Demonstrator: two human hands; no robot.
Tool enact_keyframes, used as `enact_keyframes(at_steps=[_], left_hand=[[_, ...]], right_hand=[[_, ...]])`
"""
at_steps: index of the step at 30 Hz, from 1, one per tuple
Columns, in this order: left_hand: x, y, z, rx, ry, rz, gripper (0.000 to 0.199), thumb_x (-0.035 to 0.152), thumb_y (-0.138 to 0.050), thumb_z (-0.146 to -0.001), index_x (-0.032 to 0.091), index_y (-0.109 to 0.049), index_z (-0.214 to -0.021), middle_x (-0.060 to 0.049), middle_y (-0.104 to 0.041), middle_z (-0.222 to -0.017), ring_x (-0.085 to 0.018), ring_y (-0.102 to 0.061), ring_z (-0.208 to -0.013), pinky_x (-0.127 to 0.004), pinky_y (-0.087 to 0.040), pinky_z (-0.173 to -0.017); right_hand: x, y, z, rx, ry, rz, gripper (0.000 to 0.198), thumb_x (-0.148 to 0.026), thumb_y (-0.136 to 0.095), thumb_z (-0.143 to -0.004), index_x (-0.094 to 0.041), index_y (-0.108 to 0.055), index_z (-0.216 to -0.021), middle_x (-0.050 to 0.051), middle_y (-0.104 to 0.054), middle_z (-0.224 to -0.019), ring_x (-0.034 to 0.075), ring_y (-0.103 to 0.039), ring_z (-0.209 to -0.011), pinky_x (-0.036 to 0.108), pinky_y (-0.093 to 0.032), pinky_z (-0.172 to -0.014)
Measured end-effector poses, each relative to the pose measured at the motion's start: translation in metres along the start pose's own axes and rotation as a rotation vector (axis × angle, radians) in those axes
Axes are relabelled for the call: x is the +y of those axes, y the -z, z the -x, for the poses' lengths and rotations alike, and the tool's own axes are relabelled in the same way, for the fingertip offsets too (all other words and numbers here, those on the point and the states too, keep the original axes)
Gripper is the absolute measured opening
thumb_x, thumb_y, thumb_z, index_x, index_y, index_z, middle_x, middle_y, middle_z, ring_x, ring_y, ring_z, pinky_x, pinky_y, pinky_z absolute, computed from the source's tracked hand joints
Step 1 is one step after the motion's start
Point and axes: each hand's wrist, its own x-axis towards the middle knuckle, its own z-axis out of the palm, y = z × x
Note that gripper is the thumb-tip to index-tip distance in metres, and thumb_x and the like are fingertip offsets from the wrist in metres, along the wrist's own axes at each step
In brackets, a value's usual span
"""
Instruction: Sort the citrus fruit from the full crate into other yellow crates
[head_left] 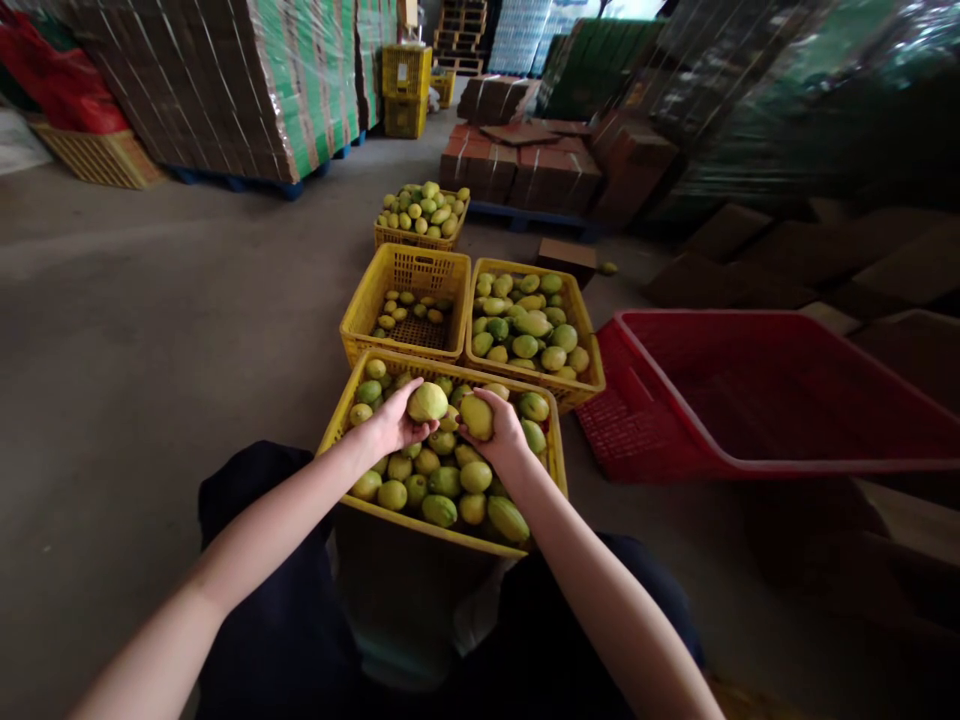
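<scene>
My left hand (399, 422) is closed around a yellow-green lemon (428, 402), which rests on its fingers and palm. In my right hand (501, 428) a second yellowish lemon (477, 417) is gripped, a short way to the right of the first. Both hands are above the near yellow crate (442, 532), which holds many green and yellow lemons (439, 511). Beyond it on the left, a yellow crate (360, 315) has several small lemons (406, 298) on its floor. To its right stands a yellow crate (592, 360) well filled with larger lemons (532, 323).
Farther back is a heaped crate (405, 238) of lemons. A large red crate (664, 400) stands at right, near flattened cardboard (720, 230). A small cardboard box (568, 257) sits behind the crates. Wrapped pallet stacks (307, 90) and cardboard bundles (517, 165) line the back.
</scene>
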Motion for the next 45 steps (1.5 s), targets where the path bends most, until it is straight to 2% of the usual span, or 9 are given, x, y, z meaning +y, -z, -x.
enact_keyframes(at_steps=[3, 6, 13, 17, 20, 24, 31, 39, 45], left_hand=[[0.0, -0.001, 0.001, -0.004, -0.048, -0.009, 0.039, 0.046, -0.05, -0.106, 0.012, -0.068, -0.112, -0.007, -0.069, -0.068, -0.013, -0.058, -0.043, -0.018, -0.046, -0.034], [0.001, -0.003, 0.004, -0.018, -0.108, -0.008, 0.037, 0.044, -0.047, -0.106, 0.013, -0.067, -0.111, -0.005, -0.066, -0.065, -0.013, -0.058, -0.044, -0.018, -0.047, -0.035], [0.007, -0.008, 0.014, -0.043, -0.143, -0.024, 0.04, 0.036, -0.034, -0.109, 0.012, -0.065, -0.115, -0.003, -0.062, -0.062, -0.012, -0.054, -0.043, -0.014, -0.043, -0.035], [0.007, -0.007, 0.012, -0.049, -0.145, -0.129, 0.047, 0.046, -0.036, -0.11, 0.012, -0.068, -0.114, -0.005, -0.065, -0.065, -0.011, -0.051, -0.04, -0.016, -0.04, -0.035], [0.007, -0.006, 0.012, 0.017, -0.221, -0.271, 0.055, 0.053, -0.036, -0.11, 0.012, -0.07, -0.096, -0.005, -0.062, -0.057, -0.009, -0.05, -0.041, -0.015, -0.037, -0.037], [0.01, -0.003, 0.017, 0.074, -0.331, -0.447, 0.06, 0.062, -0.044, -0.106, 0.014, -0.065, -0.077, -0.004, -0.059, -0.054, -0.009, -0.052, -0.043, -0.015, -0.039, -0.042], [0.012, 0.008, 0.016, -0.06, -0.475, -0.543, 0.052, 0.066, -0.055, -0.099, 0.017, -0.061, -0.083, 0.0, -0.055, -0.057, -0.004, -0.037, -0.036, -0.016, -0.022, -0.035], [0.014, 0.008, 0.019, -0.204, -0.484, -0.486, 0.043, 0.059, -0.066, -0.095, 0.018, -0.057, -0.083, 0.002, -0.056, -0.059, -0.005, -0.042, -0.035, -0.016, -0.025, -0.036], [0.012, 0.003, 0.02, -0.172, -0.628, -0.524, 0.04, 0.053, -0.075, -0.092, 0.019, -0.058, -0.08, 0.003, -0.056, -0.054, -0.008, -0.051, -0.041, -0.018, -0.031, -0.041]], right_hand=[[-0.001, -0.005, 0.006, -0.017, -0.012, -0.033, 0.018, -0.026, -0.08, -0.073, -0.027, -0.063, -0.081, 0.0, -0.069, -0.063, 0.019, -0.064, -0.052, 0.027, -0.053, -0.038], [-0.004, -0.015, 0.019, -0.036, 0.019, -0.064, 0.013, -0.026, -0.072, -0.077, -0.027, -0.064, -0.088, 0.001, -0.072, -0.069, 0.02, -0.067, -0.059, 0.029, -0.059, -0.046], [-0.014, -0.022, 0.033, -0.157, 0.025, -0.066, 0.017, -0.02, -0.063, -0.08, -0.02, -0.065, -0.097, 0.006, -0.075, -0.076, 0.022, -0.072, -0.067, 0.032, -0.065, -0.059], [-0.012, -0.016, 0.026, -0.279, -0.052, 0.023, 0.023, -0.037, -0.07, -0.086, -0.017, -0.066, -0.096, 0.009, -0.075, -0.075, 0.022, -0.071, -0.058, 0.032, -0.063, -0.054], [-0.009, -0.014, 0.022, -0.327, -0.062, 0.148, 0.032, -0.05, -0.07, -0.09, -0.018, -0.066, -0.091, 0.007, -0.073, -0.069, 0.022, -0.069, -0.051, 0.032, -0.06, -0.049], [-0.005, -0.012, 0.02, -0.34, -0.029, 0.225, 0.034, -0.052, -0.069, -0.092, -0.019, -0.067, -0.086, 0.005, -0.072, -0.066, 0.021, -0.068, -0.049, 0.031, -0.059, -0.047], [-0.005, -0.014, 0.024, -0.385, -0.023, 0.277, 0.038, -0.055, -0.069, -0.092, -0.018, -0.068, -0.084, 0.004, -0.072, -0.067, 0.018, -0.066, -0.048, 0.027, -0.054, -0.047], [-0.012, -0.02, 0.034, -0.439, 0.007, 0.263, 0.04, -0.057, -0.059, -0.095, -0.018, -0.067, -0.086, 0.004, -0.072, -0.068, 0.018, -0.064, -0.051, 0.029, -0.051, -0.051], [-0.015, -0.021, 0.038, -0.459, 0.0, 0.219, 0.04, -0.056, -0.063, -0.093, -0.017, -0.068, -0.086, 0.005, -0.071, -0.069, 0.019, -0.064, -0.052, 0.029, -0.051, -0.051]])
